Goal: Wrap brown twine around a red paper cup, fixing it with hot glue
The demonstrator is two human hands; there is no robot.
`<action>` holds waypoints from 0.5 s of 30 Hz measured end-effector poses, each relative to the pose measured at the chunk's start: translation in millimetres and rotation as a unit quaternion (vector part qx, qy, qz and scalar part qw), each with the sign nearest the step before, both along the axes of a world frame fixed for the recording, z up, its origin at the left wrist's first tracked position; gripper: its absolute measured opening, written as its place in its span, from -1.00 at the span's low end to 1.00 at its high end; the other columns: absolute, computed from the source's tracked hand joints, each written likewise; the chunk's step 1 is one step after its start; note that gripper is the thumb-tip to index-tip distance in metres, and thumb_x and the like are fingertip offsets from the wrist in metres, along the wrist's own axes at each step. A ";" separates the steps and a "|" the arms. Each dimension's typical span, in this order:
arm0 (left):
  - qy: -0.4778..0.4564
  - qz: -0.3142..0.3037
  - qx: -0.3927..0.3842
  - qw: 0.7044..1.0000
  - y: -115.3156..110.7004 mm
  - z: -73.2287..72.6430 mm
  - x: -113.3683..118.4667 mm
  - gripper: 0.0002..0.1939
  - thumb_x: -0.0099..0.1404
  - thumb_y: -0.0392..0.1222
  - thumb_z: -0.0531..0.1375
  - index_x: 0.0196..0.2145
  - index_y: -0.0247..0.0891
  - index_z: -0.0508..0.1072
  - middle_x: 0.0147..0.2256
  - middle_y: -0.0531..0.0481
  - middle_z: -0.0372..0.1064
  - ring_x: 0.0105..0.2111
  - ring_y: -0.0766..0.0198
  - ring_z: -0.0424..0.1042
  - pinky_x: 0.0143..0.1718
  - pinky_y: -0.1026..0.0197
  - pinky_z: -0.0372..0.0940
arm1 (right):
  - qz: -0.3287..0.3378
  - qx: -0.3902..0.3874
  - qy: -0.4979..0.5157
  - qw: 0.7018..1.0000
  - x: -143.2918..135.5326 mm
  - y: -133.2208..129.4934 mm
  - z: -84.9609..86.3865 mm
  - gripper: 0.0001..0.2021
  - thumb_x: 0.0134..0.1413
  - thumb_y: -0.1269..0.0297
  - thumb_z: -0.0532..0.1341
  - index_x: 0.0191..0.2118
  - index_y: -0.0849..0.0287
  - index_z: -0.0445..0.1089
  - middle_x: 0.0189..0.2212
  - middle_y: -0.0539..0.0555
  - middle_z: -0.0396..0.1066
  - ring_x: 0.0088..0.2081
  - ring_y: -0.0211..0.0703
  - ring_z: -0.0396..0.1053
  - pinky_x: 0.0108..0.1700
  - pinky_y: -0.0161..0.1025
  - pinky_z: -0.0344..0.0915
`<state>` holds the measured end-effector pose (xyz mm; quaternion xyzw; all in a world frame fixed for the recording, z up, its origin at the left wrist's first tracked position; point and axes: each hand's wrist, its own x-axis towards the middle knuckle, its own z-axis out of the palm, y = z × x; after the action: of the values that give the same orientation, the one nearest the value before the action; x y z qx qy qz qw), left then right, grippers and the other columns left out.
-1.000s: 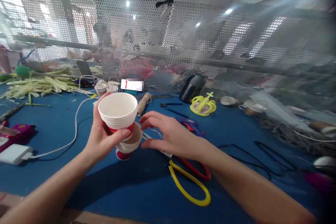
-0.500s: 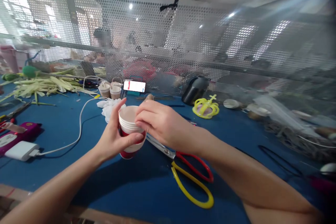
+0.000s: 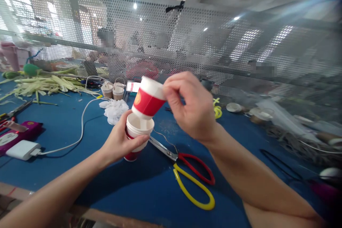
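Found tapered red-and-white paper cup (image 3: 149, 100) pinched near its rim in fingers of right hand (image 3: 197, 111), tilted just above stacked white-rimmed paper cups (image 3: 136, 127); saw fingers of left hand (image 3: 117, 141) wrapped around those; noted red-and-yellow-handled steel scissors (image 3: 169, 154) beside, on blue counter (image 3: 149, 196)

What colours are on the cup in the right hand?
The cup is white with a red band, shown best in the head view.
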<state>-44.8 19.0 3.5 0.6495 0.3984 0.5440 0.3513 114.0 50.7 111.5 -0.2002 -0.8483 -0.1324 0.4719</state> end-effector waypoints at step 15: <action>-0.140 -0.071 -0.010 0.988 -6.6 7.2 -12.4 -0.43 0.03 -0.14 0.24 0.01 -0.18 0.20 -0.09 -0.09 0.33 -0.13 0.05 0.33 -0.13 0.08 0.24 | 0.094 -0.159 0.045 0.982 -3.8 -6.3 -28.7 -0.91 0.12 0.35 0.04 -0.23 0.15 0.21 -0.27 0.10 0.26 -0.21 -0.19 0.26 -0.21 -0.20 0.30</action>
<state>-57.2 12.4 10.7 0.5903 0.3030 0.5993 0.4479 110.2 44.3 82.8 -0.1981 -0.8515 0.0582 0.4820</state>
